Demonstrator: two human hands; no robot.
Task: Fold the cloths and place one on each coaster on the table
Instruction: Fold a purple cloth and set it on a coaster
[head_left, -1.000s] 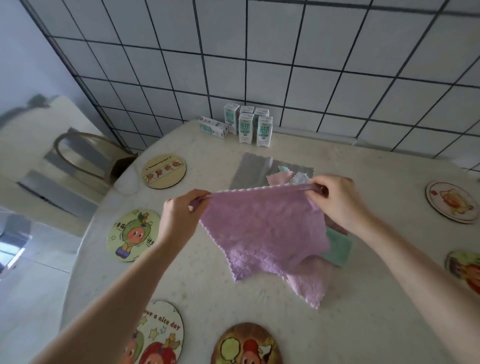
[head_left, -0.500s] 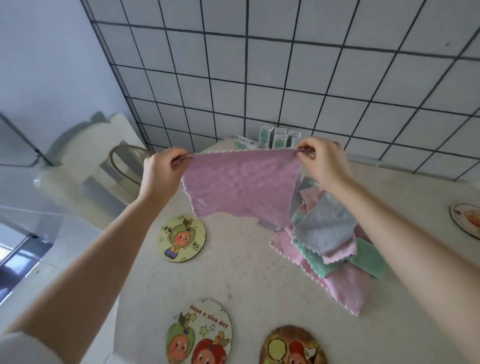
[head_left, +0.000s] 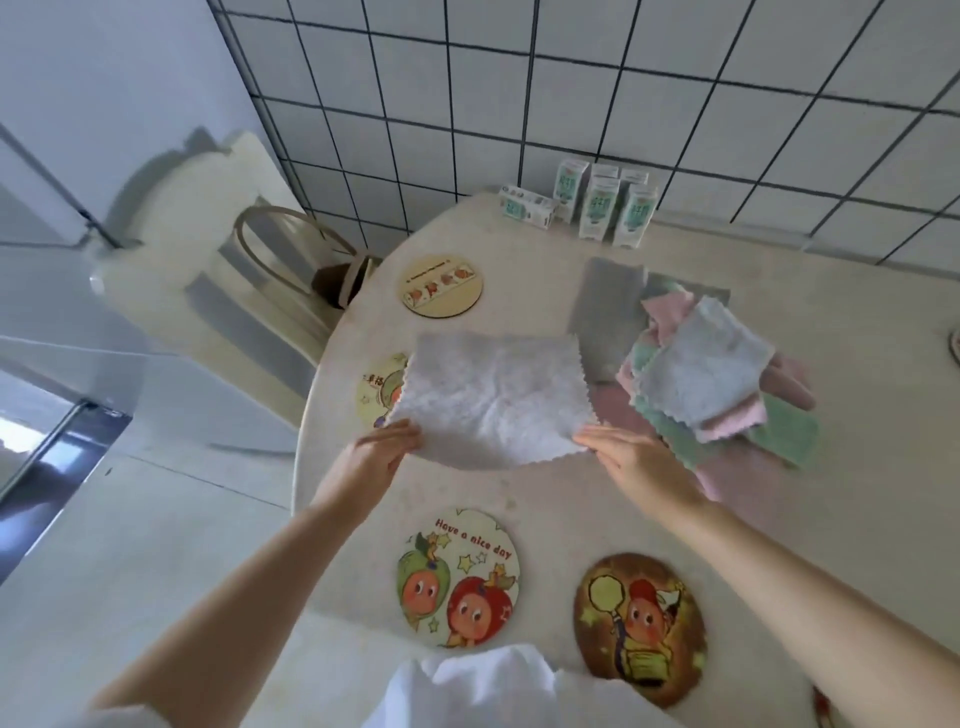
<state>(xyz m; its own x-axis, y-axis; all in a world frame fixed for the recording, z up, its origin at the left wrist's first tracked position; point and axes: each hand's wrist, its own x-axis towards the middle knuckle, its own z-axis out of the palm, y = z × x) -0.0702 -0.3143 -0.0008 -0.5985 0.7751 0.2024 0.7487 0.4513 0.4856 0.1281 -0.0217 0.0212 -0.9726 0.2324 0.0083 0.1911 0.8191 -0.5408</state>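
**Holding a pale cloth (head_left: 493, 395) flat over a round table (head_left: 857, 519)**

The speckled, stone-like tabletop meets a white tiled wall (head_left: 571, 104) (dark grout lines). The cloth is fluffy, square and zigzag-edged. The left hand (head_left: 382, 452) and right hand (head_left: 631, 457) each pinch one of its near corners. Its left edge overlaps a round cartoon coaster (head_left: 376, 389), and just to its right lies a heap of pastel cloths (head_left: 717, 379).
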